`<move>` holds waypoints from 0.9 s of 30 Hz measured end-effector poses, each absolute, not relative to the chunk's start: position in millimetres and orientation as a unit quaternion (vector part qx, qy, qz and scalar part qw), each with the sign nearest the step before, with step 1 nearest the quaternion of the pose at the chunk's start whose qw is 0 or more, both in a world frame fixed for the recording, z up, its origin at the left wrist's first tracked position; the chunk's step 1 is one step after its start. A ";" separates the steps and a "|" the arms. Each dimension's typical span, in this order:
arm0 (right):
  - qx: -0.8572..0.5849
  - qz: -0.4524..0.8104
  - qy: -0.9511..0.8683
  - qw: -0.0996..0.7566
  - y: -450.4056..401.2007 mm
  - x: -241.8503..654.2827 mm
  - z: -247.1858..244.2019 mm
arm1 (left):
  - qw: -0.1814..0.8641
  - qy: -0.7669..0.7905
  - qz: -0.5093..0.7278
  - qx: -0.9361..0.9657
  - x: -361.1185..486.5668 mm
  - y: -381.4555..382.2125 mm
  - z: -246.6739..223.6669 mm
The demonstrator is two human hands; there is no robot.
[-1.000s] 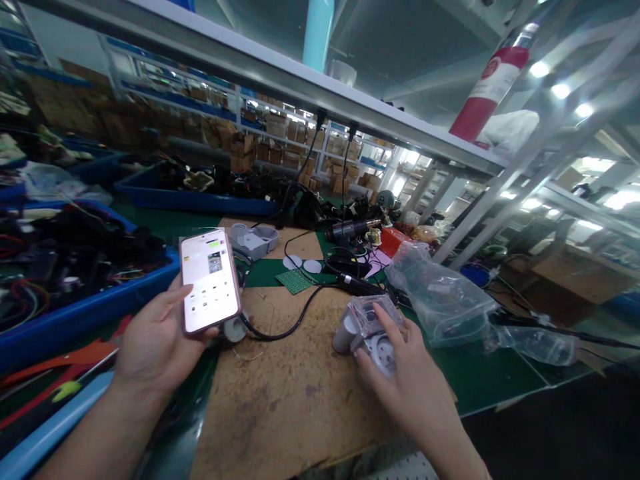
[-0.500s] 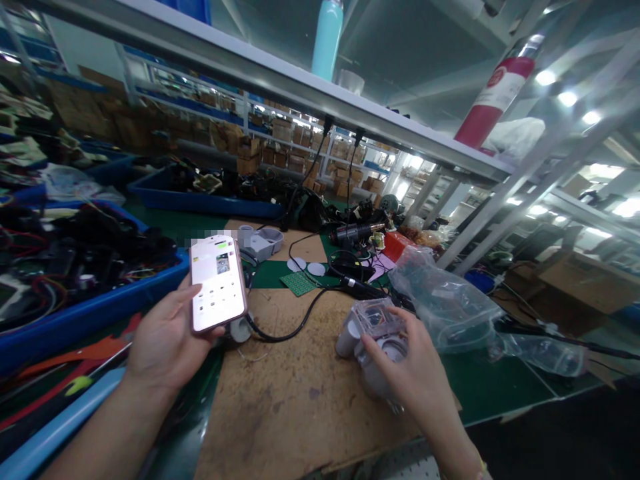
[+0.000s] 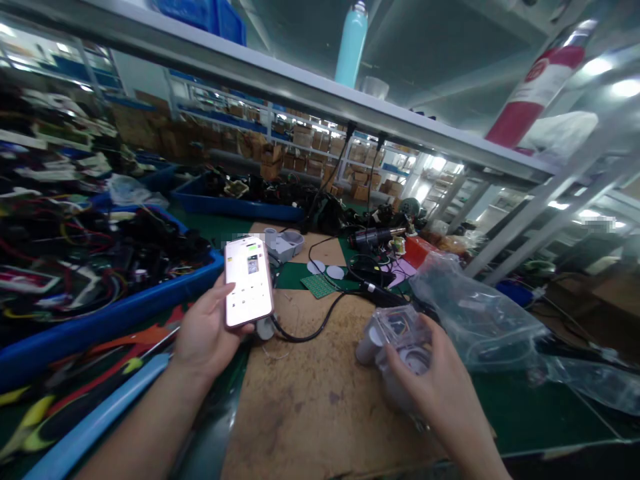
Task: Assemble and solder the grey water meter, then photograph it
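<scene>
A phone (image 3: 249,283) with a bright screen rests in my left hand (image 3: 207,333), the thumb on its left edge and the fingers behind it. My right hand (image 3: 430,373) is wrapped round a grey and clear plastic housing (image 3: 400,337) above the right part of a worn brown board (image 3: 305,400). A black cable (image 3: 315,333) curves across the board from a small grey part (image 3: 265,328) beside the phone. Behind the board lie a green circuit board (image 3: 319,286) and two white discs (image 3: 335,272).
Blue bins (image 3: 200,280) of wired parts stand at left, with pliers (image 3: 35,420) in front. Clear plastic bags (image 3: 470,310) lie at right, near a heat gun (image 3: 373,237). Above runs a shelf (image 3: 300,83) with a turquoise bottle (image 3: 351,47) and a red bottle (image 3: 540,87).
The whole view has shifted, so both hands and the bench appear further right. The phone and the plastic housing remain in my hands.
</scene>
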State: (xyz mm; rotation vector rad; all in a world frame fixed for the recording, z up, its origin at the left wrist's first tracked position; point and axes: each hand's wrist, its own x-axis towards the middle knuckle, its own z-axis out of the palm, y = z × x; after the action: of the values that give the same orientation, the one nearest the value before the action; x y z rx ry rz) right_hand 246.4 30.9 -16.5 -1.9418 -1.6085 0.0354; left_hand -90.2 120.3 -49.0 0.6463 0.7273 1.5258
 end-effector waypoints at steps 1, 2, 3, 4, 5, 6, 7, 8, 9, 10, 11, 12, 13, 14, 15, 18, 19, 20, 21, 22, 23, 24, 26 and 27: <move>-0.736 0.009 -0.604 0.306 31.8 247.1 -18.0 | 0.620 0.317 0.662 0.277 -89.5 119.2 -47.6; -0.738 0.006 -0.600 0.307 32.9 247.6 -19.3 | 0.623 0.319 0.659 0.274 -88.6 118.3 -46.0; -0.741 0.004 -0.598 0.305 34.1 247.9 -20.2 | 0.624 0.323 0.658 0.270 -87.6 117.4 -44.6; -0.744 0.002 -0.596 0.303 35.2 248.0 -20.8 | 0.623 0.327 0.659 0.267 -86.7 116.8 -43.3; -0.746 0.001 -0.595 0.299 36.3 248.0 -20.9 | 0.622 0.329 0.659 0.264 -86.0 116.2 -42.1; -0.749 0.000 -0.594 0.294 37.1 247.9 -20.7 | 0.621 0.330 0.661 0.263 -85.4 115.8 -41.3; -0.750 -0.001 -0.594 0.290 37.8 247.8 -20.4 | 0.620 0.329 0.662 0.264 -85.0 115.4 -40.6; -0.751 0.001 -0.595 0.285 38.3 247.8 -19.9 | 0.619 0.327 0.663 0.265 -84.9 115.1 -40.1; -0.752 0.004 -0.596 0.282 38.6 248.0 -19.6 | 0.620 0.326 0.663 0.265 -84.9 114.8 -39.8; -0.752 0.006 -0.597 0.279 38.7 248.3 -19.3 | 0.620 0.324 0.663 0.265 -85.1 114.7 -39.6; -0.753 0.009 -0.597 0.276 38.8 248.7 -19.2 | 0.621 0.323 0.663 0.266 -85.3 114.6 -39.4; -0.755 0.011 -0.596 0.274 38.7 249.2 -19.1 | 0.621 0.322 0.664 0.265 -85.6 114.5 -39.3; -0.756 0.013 -0.594 0.273 38.7 249.6 -19.1 | 0.621 0.321 0.665 0.264 -85.8 114.5 -39.2; -0.757 0.013 -0.593 0.275 38.7 249.9 -19.0 | 0.623 0.319 0.664 0.264 -86.0 114.5 -39.0; -0.756 0.011 -0.592 0.278 38.8 250.1 -19.0 | 0.625 0.317 0.664 0.263 -86.0 114.4 -38.8; -0.749 0.004 -0.596 0.289 39.3 250.0 -19.3 | 0.631 0.315 0.660 0.258 -85.8 114.3 -38.2; -0.747 0.002 -0.598 0.291 39.5 250.1 -19.8 | 0.631 0.316 0.660 0.257 -85.6 114.3 -38.1; -0.747 0.000 -0.599 0.290 39.8 250.2 -20.6 | 0.631 0.317 0.660 0.256 -85.5 114.3 -38.1; -0.747 -0.005 -0.599 0.289 40.0 250.6 -21.7 | 0.631 0.317 0.660 0.256 -85.5 114.3 -38.2; -0.746 -0.012 -0.601 0.286 40.2 251.1 -23.0 | 0.631 0.317 0.660 0.257 -85.5 114.4 -38.4; -0.746 -0.019 -0.603 0.283 40.3 251.6 -24.3 | 0.630 0.317 0.660 0.258 -85.6 114.4 -38.6; -0.745 -0.026 -0.605 0.279 40.4 252.1 -25.4 | 0.630 0.317 0.660 0.259 -85.7 114.5 -38.9; -0.743 -0.030 -0.611 0.272 40.5 252.4 -26.5 | 0.629 0.318 0.659 0.262 -85.8 114.8 -39.4; -0.743 -0.025 -0.612 0.270 40.6 252.3 -26.2 | 0.628 0.317 0.660 0.264 -85.9 115.0 -39.7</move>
State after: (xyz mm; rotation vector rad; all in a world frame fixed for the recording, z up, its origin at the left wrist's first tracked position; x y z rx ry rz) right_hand 252.3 40.6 -26.2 -2.0023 -1.6504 -0.0681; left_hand -85.9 115.0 -39.7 0.6046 0.7262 1.5141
